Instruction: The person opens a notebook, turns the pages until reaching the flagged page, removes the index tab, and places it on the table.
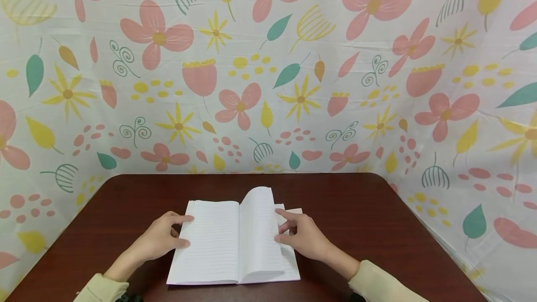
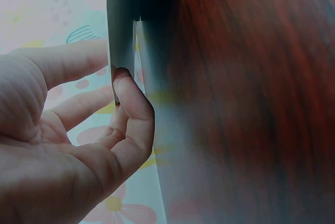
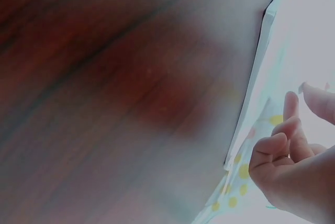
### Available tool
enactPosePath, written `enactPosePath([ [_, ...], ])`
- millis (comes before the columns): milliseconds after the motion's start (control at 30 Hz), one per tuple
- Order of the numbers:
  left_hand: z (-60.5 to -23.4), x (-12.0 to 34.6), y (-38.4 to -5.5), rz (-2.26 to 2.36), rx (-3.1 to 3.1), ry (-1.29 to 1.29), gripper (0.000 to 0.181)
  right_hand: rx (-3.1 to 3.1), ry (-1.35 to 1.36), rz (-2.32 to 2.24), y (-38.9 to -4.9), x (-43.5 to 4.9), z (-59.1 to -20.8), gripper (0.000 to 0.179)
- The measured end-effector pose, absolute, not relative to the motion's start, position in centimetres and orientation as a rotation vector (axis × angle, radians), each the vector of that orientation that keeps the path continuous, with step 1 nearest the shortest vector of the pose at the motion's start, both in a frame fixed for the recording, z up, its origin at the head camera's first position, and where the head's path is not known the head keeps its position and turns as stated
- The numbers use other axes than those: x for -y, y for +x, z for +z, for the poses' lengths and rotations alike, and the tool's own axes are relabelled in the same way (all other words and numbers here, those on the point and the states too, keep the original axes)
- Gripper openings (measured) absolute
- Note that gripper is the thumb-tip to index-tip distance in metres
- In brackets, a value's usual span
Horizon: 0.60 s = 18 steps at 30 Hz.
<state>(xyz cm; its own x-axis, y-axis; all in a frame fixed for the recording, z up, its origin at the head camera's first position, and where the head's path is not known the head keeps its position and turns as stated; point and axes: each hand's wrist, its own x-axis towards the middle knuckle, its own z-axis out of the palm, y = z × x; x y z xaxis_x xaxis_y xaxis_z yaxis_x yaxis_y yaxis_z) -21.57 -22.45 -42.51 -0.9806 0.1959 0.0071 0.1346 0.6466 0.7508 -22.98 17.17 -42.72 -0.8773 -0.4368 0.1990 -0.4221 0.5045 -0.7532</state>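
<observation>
An open notebook (image 1: pixel 211 241) with ruled white pages lies on the dark brown table. My left hand (image 1: pixel 161 234) grips its left edge, thumb and forefinger on top of the page; the left wrist view shows other fingers (image 2: pixel 137 109) curled round the edge. On the right half, a ruled page (image 1: pixel 258 232) is raised and bowed, its top corner arching up. My right hand (image 1: pixel 304 234) holds this page at its right edge between thumb and forefinger. In the right wrist view, the remaining fingers (image 3: pixel 272 150) are bent, and the page is washed out by glare.
Under the raised page, more white sheets (image 1: pixel 291 264) stick out to the right. The brown table (image 1: pixel 361 209) extends on all sides of the notebook. A white curtain (image 1: pixel 268 83) printed with flowers and leaves hangs behind the table and along both sides.
</observation>
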Motion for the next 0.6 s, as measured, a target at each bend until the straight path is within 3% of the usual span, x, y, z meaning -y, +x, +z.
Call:
enactPosePath([
  [600, -42.5, 22.5, -21.6, 1.269, -2.780, 0.303, 0.060, -2.478, -0.795, -1.502, -23.6, -16.0, -42.6, 0.065],
])
